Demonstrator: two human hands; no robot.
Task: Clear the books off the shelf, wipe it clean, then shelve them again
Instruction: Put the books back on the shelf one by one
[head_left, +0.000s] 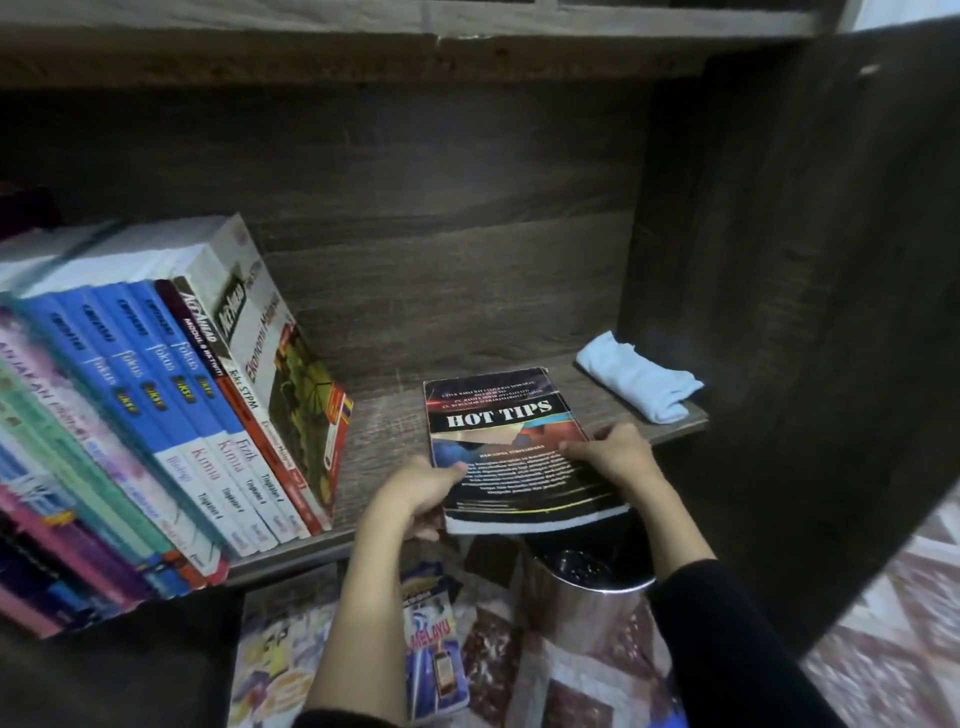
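Gripping the near corners of the thin, glossy black paperback (498, 436), the left hand (421, 491) and right hand (615, 457) held it flat, its far half on the dark wooden shelf (384, 434) beyond the fingers (579, 446). It seemed light, floppy and slick, so holding both side edges looked safest.

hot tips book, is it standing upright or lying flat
Lying flat: the HOT TIPS book rests cover up on the shelf, near end past the front edge, left hand and right hand gripping it.
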